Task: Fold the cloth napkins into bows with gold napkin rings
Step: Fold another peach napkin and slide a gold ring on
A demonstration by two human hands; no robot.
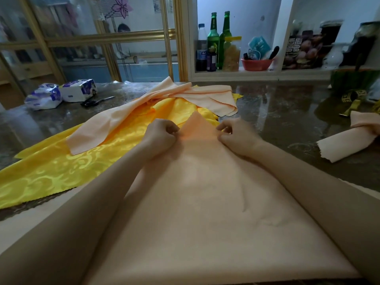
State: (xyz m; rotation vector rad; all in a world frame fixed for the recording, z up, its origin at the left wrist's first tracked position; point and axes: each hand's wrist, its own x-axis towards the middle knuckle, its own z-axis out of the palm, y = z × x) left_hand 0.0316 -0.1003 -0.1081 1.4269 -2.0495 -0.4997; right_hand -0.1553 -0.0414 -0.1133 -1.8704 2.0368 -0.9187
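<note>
Peach napkin spread flat, fills lower centre of frame, far corner pointing up at centre. Second peach napkin crumpled, draped from upper centre down to left. Yellow patterned napkin beneath it, spreading to lower left. Rolled peach napkin at right edge, scalloped end toward lower left.

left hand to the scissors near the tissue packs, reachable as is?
Probably yes, but not right now. The left hand is pinching the peach napkin and would have to let go. The scissors lie uncovered on the table's far left, with only flat yellow cloth between; it looks like a long stretch.
</note>
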